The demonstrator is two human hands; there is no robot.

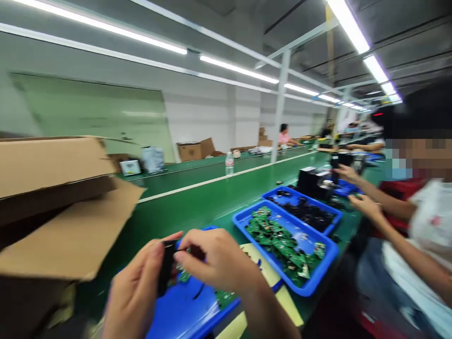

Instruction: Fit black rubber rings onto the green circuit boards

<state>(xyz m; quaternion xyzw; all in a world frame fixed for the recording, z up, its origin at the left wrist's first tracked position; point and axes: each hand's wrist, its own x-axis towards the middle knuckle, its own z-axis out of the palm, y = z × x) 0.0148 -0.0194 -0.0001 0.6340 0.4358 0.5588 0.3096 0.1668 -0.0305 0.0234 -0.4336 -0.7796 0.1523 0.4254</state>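
A cardboard box (60, 207) sits at the far left, its flaps open and close to the left hand (132, 294). That hand is closed narrow, with the fingertips pinching the side of a black part (166, 266) held upright above the tabletop (176, 221). The right hand (215, 259) is also closed narrow and comes in from the other side, its thumb and fingers gripping the top end of the same part. A small green piece shows at the part's lower end, though the fingers hide how the two meet.

It is a fingertip hold, with both hands close together and the part raised clear of the blue tray (187, 310) below, where green boards (225, 297) lie. That keeps the work steady and leaves the palms free of it.

To the right, past a yellow sheet (271, 278), a second blue tray (310, 287) is heaped with more green boards (282, 245). Beyond it, a third blue tray (300, 193) holds black parts (303, 212). Black boxes (310, 179) stand further along. At the right edge, a co-worker's hands (358, 188) reach toward the tabletop, well apart from the person's own.
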